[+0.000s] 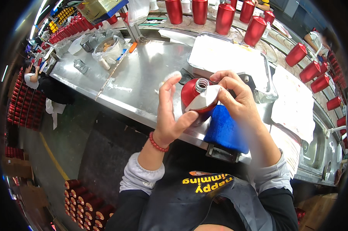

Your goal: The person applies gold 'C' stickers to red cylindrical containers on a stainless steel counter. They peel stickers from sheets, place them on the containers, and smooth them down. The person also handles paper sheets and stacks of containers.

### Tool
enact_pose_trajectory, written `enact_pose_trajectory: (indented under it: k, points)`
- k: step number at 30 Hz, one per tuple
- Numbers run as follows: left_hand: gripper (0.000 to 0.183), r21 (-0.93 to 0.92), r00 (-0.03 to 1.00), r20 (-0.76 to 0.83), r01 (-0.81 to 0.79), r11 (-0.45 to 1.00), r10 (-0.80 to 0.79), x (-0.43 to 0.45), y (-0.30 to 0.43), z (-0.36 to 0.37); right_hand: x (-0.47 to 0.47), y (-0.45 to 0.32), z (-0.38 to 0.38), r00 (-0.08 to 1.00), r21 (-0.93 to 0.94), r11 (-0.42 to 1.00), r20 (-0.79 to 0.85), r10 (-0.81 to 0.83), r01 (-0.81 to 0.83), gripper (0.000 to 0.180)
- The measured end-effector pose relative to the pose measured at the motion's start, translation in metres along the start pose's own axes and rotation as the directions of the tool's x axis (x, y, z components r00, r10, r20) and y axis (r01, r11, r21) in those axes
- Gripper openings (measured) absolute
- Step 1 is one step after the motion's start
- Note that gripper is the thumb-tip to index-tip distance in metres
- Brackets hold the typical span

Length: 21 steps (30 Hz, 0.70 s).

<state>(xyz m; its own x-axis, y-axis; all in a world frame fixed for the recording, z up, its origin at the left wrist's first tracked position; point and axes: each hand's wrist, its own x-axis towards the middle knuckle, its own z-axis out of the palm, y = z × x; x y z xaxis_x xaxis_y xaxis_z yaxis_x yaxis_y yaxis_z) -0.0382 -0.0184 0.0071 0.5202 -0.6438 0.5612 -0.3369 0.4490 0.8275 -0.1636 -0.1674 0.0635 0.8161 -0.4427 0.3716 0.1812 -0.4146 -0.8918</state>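
Note:
A red bottle [190, 91] with an open threaded neck stands near the front edge of the steel table [139, 78]. At its left side is my left hand [172, 112], fingers spread and thumb near the bottle's front; whether it touches the bottle is not clear. My right hand [234, 93] pinches a white paper piece [204, 99], which lies across the bottle's shoulder just below the neck. A blue cloth [225, 130] hangs at the table edge under my right wrist. The lower part of the bottle is partly hidden.
White sheets [225, 55] lie on a clear plastic container behind the bottle. Further back, red bottles [225, 18] stand along a conveyor. A lined bowl [109, 49], a small glass [80, 66] and an orange-handled tool [132, 47] are at left. A sink [315, 147] is at right; people work further off.

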Motion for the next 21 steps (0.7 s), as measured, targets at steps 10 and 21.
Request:
enact_pose_trajectory:
  k: [10,21]
  points:
    - [0.015,0.252,0.989,0.091,0.093,0.963,-0.119,0.046,0.043,-0.015,0.002,-0.004,-0.005,0.996,-0.008,0.999,0.084,0.033,-0.032,0.022]
    - [0.025,-0.428,0.830,0.181,0.550,0.717,-0.528,0.057,-0.015,-0.019,0.006,0.017,0.000,0.968,0.232,0.939,0.048,0.248,-0.252,0.021]
